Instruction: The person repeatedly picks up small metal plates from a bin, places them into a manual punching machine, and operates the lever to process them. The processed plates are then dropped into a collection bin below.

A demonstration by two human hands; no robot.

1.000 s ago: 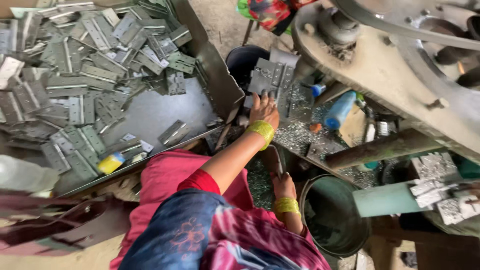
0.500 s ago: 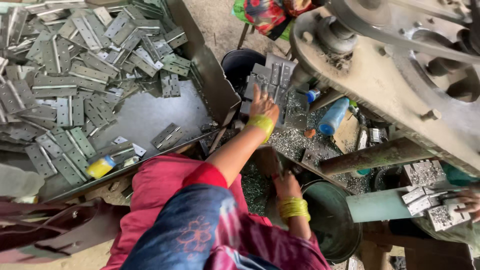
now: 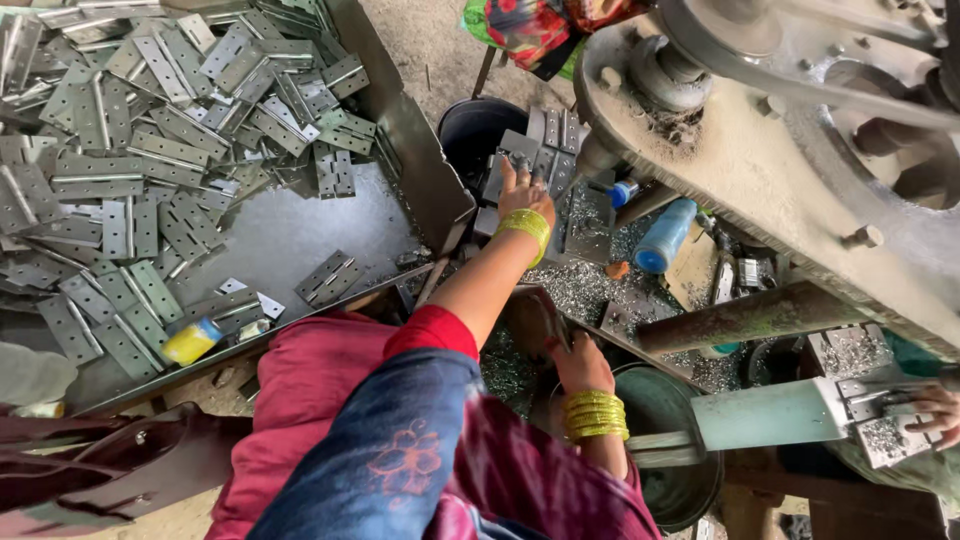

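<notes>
Grey metal hinges (image 3: 150,150), yellow bangles (image 3: 594,415), blue bottle (image 3: 662,238).

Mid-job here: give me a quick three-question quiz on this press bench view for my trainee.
1. True or false: the left hand rests on a stack of grey metal hinge plates beside the black bucket.
2. Where is the right hand? A) in the large metal tray of loose hinges B) low beside the round green tub C) on the blue plastic bottle
3. Fill in: the small can at the tray's near edge is ____ with a blue end.

Key: 1 true; 2 B; 3 yellow.
</notes>
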